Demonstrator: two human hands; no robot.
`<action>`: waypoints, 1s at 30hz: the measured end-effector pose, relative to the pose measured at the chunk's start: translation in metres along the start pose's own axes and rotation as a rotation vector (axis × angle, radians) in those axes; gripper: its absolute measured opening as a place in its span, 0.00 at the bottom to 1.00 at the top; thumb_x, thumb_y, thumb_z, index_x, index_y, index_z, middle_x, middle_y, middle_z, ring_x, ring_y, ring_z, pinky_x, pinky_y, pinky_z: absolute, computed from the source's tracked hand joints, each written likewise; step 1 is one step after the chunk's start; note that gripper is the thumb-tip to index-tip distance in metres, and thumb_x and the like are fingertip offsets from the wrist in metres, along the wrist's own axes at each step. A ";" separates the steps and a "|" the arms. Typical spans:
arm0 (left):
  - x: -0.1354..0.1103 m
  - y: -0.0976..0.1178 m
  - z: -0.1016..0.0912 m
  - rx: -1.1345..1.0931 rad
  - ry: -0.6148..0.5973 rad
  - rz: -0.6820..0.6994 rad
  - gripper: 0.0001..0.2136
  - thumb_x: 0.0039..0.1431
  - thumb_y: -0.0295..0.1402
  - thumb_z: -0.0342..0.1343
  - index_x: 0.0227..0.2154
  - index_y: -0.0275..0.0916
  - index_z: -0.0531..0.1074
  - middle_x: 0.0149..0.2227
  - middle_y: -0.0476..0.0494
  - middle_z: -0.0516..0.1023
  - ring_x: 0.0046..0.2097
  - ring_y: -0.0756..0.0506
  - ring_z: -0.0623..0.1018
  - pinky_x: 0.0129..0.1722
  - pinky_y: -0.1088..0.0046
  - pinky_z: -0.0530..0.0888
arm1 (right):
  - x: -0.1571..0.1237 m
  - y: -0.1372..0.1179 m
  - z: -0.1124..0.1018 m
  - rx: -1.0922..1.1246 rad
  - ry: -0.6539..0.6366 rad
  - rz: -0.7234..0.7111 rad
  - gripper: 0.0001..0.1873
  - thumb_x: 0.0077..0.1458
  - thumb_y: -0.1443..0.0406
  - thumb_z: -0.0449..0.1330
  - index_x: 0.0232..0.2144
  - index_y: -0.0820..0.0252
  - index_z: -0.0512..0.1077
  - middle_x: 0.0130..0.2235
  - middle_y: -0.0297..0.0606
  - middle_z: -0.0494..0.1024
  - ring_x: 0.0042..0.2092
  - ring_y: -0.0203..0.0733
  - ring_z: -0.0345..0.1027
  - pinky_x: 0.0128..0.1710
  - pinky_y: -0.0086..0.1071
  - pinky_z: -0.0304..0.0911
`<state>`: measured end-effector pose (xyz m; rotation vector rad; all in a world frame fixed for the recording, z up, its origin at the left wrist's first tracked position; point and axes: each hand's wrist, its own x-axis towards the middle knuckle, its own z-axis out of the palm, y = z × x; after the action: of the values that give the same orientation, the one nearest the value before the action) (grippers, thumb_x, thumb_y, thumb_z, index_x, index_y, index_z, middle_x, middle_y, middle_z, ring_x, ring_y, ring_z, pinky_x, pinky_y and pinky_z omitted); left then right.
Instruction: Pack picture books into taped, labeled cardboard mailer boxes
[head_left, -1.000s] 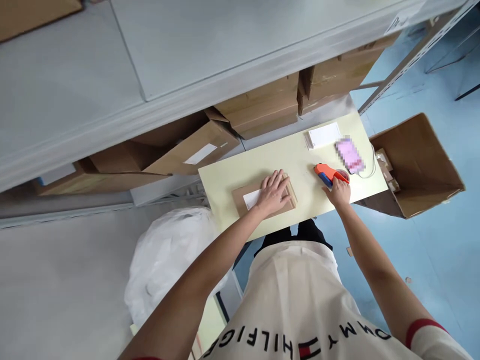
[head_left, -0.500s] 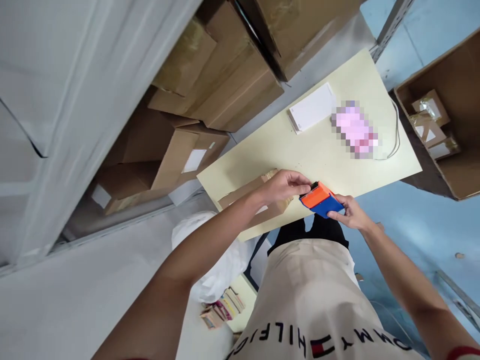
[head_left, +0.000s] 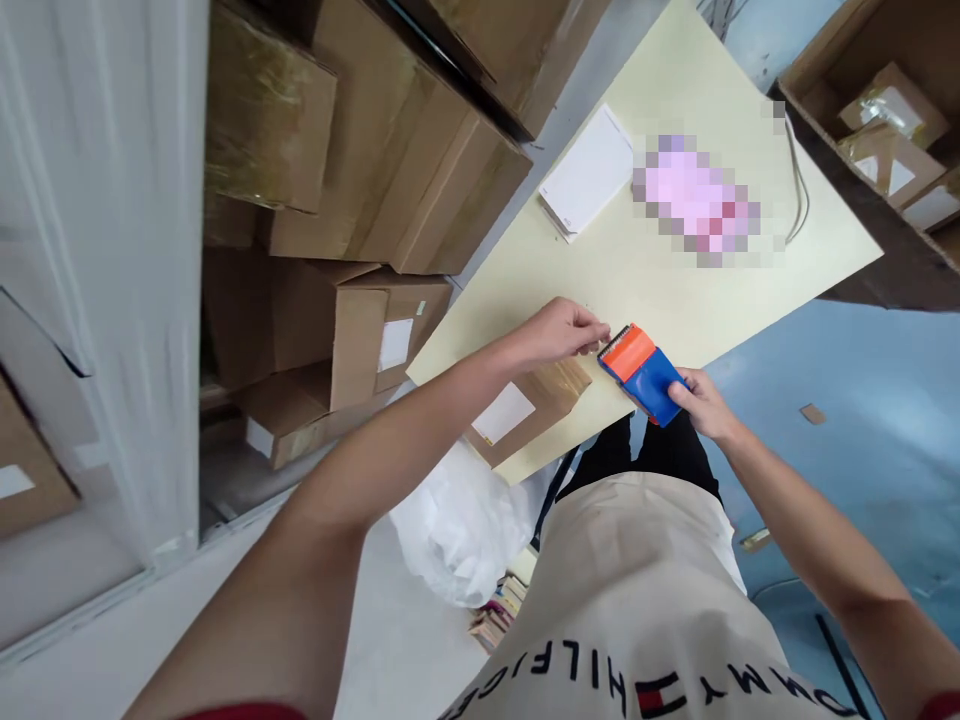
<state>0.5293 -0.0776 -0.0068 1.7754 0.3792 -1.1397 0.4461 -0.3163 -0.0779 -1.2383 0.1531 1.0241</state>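
Note:
My right hand [head_left: 701, 402] grips an orange and blue tape dispenser [head_left: 641, 366], held just above the near edge of the pale yellow table [head_left: 675, 290]. My left hand [head_left: 559, 330] is pinched at the dispenser's orange cutter end, apparently on the tape end, which is too small to make out. Under my left wrist lies a small brown cardboard parcel [head_left: 536, 405] with a white label, near the table's front edge.
A stack of white cards [head_left: 589, 183] and a blurred pink item with a white cable lie on the far part of the table. Brown cartons [head_left: 390, 180] fill the shelving at left. An open carton [head_left: 885, 130] holding parcels stands at right. A white bag [head_left: 457, 530] lies below the table.
My right hand lifted the tape dispenser off the table and brought it toward the parcel. My left hand left the parcel's top and pinched at the dispenser's cutter end. The camera tilted closer.

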 end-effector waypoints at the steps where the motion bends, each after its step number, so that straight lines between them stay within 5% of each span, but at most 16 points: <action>1: 0.004 0.001 -0.002 0.102 0.001 0.003 0.15 0.55 0.40 0.62 0.21 0.32 0.75 0.21 0.46 0.73 0.26 0.51 0.73 0.31 0.72 0.70 | 0.002 0.004 0.007 0.053 0.037 0.036 0.35 0.40 0.33 0.60 0.23 0.60 0.71 0.20 0.33 0.71 0.22 0.36 0.63 0.22 0.30 0.59; 6: 0.024 -0.008 -0.023 0.603 -0.068 -0.148 0.14 0.53 0.36 0.60 0.17 0.32 0.74 0.15 0.51 0.65 0.23 0.51 0.70 0.29 0.74 0.66 | -0.002 0.029 0.027 0.287 0.112 0.263 0.34 0.37 0.36 0.65 0.22 0.62 0.74 0.21 0.36 0.76 0.22 0.38 0.68 0.23 0.30 0.63; 10: 0.032 -0.021 -0.038 0.904 -0.149 -0.303 0.11 0.51 0.38 0.59 0.21 0.36 0.78 0.19 0.49 0.71 0.28 0.48 0.74 0.29 0.75 0.66 | -0.029 0.064 0.029 0.445 0.079 0.472 0.30 0.37 0.40 0.69 0.21 0.62 0.76 0.18 0.34 0.74 0.20 0.35 0.65 0.21 0.28 0.60; 17: 0.036 -0.031 -0.013 1.255 -0.339 -0.360 0.10 0.54 0.38 0.56 0.27 0.42 0.80 0.32 0.45 0.81 0.37 0.43 0.77 0.34 0.72 0.68 | -0.051 0.105 0.052 0.526 0.041 0.613 0.30 0.39 0.40 0.67 0.20 0.62 0.74 0.20 0.35 0.75 0.21 0.34 0.64 0.21 0.28 0.55; 24: 0.030 -0.040 -0.001 1.496 -0.229 -0.368 0.18 0.52 0.42 0.60 0.45 0.41 0.77 0.39 0.39 0.79 0.45 0.35 0.77 0.41 0.63 0.70 | -0.048 0.109 0.062 0.517 -0.024 0.632 0.30 0.40 0.39 0.66 0.22 0.63 0.76 0.23 0.38 0.77 0.24 0.38 0.68 0.25 0.31 0.60; 30: 0.008 -0.051 0.008 1.492 -0.235 -0.270 0.17 0.61 0.45 0.51 0.43 0.39 0.76 0.32 0.36 0.77 0.42 0.34 0.78 0.38 0.61 0.67 | -0.044 0.108 0.069 0.532 -0.033 0.631 0.31 0.39 0.39 0.67 0.23 0.63 0.77 0.24 0.40 0.79 0.26 0.40 0.72 0.28 0.32 0.65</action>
<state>0.4946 -0.0610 -0.0426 2.7857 -0.5919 -2.0648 0.3157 -0.2869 -0.1014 -0.6853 0.7766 1.4227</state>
